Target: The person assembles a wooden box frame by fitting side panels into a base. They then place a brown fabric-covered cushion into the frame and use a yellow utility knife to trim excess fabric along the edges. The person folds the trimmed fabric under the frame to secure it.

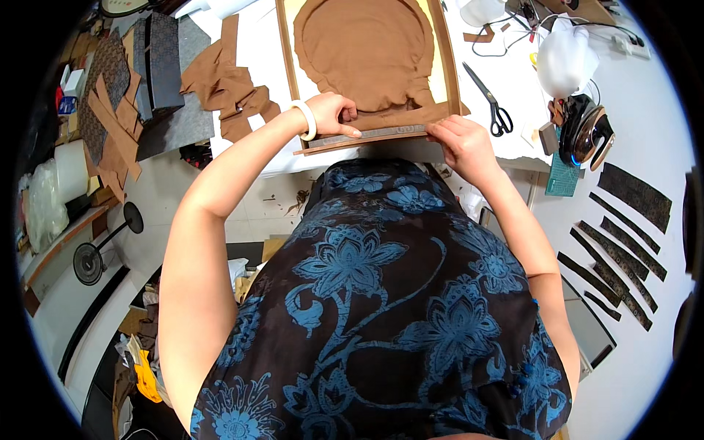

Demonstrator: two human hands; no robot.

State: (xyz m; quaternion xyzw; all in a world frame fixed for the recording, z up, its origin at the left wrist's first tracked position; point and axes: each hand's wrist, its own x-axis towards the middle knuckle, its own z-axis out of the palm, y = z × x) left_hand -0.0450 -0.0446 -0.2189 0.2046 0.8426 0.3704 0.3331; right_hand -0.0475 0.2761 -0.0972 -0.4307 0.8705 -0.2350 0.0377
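Dress (381,293) below; both hands press a ruler (367,134) lying left-right: left hand (331,114) flat, right hand (458,139) seemingly pinching its end.

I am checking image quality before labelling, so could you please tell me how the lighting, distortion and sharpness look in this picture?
Head view: even, bright light, with the white table nearly washed out; fisheye bending bows the wooden frame and darkens the corners to a black rim; the left hand and right hand on the metal ruler look sharp, no motion blur; only soft shadows beneath the table edge.
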